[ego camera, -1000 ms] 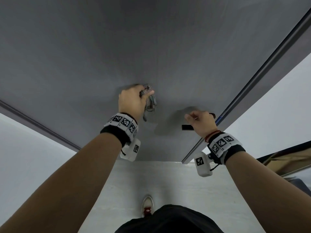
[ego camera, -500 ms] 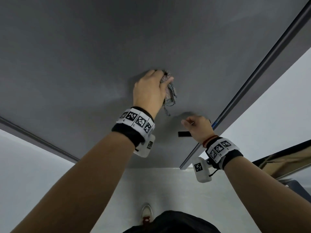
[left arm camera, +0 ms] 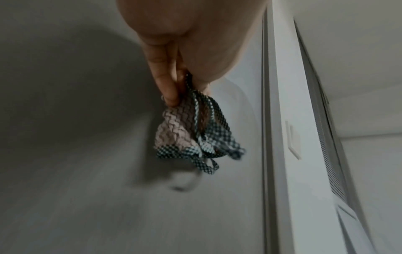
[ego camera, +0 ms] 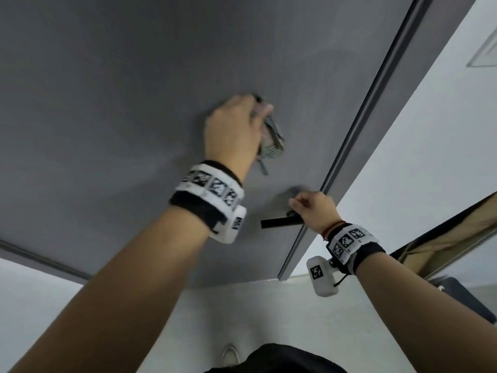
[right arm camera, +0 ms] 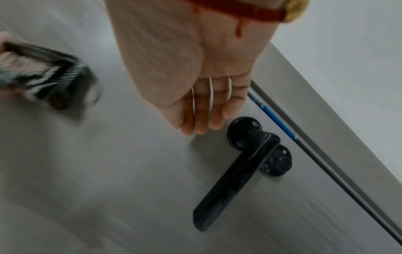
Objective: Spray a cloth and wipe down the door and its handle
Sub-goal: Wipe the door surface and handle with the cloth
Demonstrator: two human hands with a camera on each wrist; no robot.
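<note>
Door (ego camera: 134, 103): grey panel, seen from close and below in the head view; most of the frame is filled by it.
Handle (right arm camera: 237, 173): black lever fixed near the door's latch edge, on a round plate; a second round black fitting (right arm camera: 277, 161) is seen just beside it, toward the latch edge.
Cloth (left arm camera: 195, 130): bunched, pinkish weave with dark checked trim; held against the door face, above the handle and a little toward the hinge side. A loose strip is seen hanging from it. Blurred in the head and right wrist views.
Left hand (ego camera: 231, 130): fingers curled round the cloth, which is pinched between fingers and palm and pressed to the door.
Right hand (right arm camera: 195, 77): fingers straight and close together, nothing held; tips laid at the door face just above the handle's round plate. Contact with the plate cannot be told.
In the way: the lever stands out from the door, below the cloth; the right hand lies between cloth and latch edge.
Edges: a dark seam (ego camera: 376, 103) runs along the latch edge, with the frame beside it; a blue mark (right arm camera: 276, 120) is seen in the seam near the handle.
Open room: bare door face lies to the hinge side of the cloth and above it.
Around: pale wall (ego camera: 430, 130) beyond the frame; light floor (ego camera: 242, 305) below the door.
</note>
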